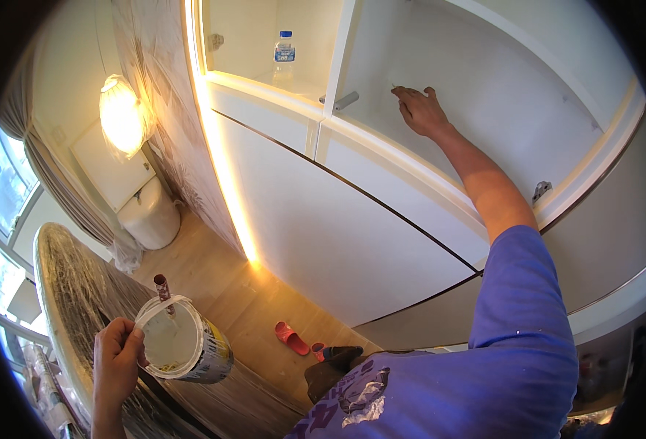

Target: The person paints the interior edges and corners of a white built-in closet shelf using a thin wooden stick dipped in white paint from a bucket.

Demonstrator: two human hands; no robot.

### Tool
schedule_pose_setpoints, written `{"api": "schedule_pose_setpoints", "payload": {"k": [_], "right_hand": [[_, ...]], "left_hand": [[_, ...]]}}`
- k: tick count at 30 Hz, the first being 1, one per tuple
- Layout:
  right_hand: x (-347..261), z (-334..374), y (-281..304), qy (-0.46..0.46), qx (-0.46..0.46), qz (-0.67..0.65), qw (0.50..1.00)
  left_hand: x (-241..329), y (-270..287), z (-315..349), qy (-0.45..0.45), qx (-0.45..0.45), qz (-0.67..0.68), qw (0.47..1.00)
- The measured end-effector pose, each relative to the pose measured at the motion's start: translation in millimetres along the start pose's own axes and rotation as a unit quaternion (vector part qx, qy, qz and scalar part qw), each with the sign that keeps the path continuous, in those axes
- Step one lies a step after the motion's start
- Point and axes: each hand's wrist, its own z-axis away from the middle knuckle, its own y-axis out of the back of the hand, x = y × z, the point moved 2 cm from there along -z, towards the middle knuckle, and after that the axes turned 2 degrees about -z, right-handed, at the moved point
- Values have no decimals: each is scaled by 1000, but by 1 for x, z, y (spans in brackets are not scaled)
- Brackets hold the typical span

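Note:
My left hand (118, 358) grips the rim and white carrying strap of a plastic bucket (217, 355), fingers closed at its left side. Inside the bucket the walls look pale and smeared, and a reddish-brown handle (163, 287) sticks up from it; the tool's other end is hidden. My right arm stretches far out to an open white cabinet compartment (476, 88). There my right hand (422, 110) is near the back wall, fingers bent together, with a tiny pale greenish bit at the fingertips, too small to name.
A water bottle (285, 55) with a blue cap stands in the left compartment. A grey cylindrical fitting (346, 101) juts from the divider. A plastic-covered table (66, 285) is at left, below a lit hanging lamp (121, 110). Red slippers (291, 338) are on the wood floor.

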Motion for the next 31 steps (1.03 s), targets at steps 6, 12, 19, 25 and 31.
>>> {"api": "schedule_pose_setpoints", "payload": {"k": [6,12,19,25,31], "right_hand": [[-1,0,4,-7,-6,-6,1000],[0,-4,7,-3,31,-4,1000],[-1,-8,20,-23,68,-7,997],[0,-9,36,-33,134,-6,990],[1,-19,75,-56,62,-58,995]], "left_hand": [[-3,-1,0,-2,4,1,1000],[-5,-2,0,-2,4,1,1000],[-5,-1,1,0,4,-1,1000],[-7,-1,1,-2,4,19,1000],[-20,1,-5,-13,3,36,999]]}}
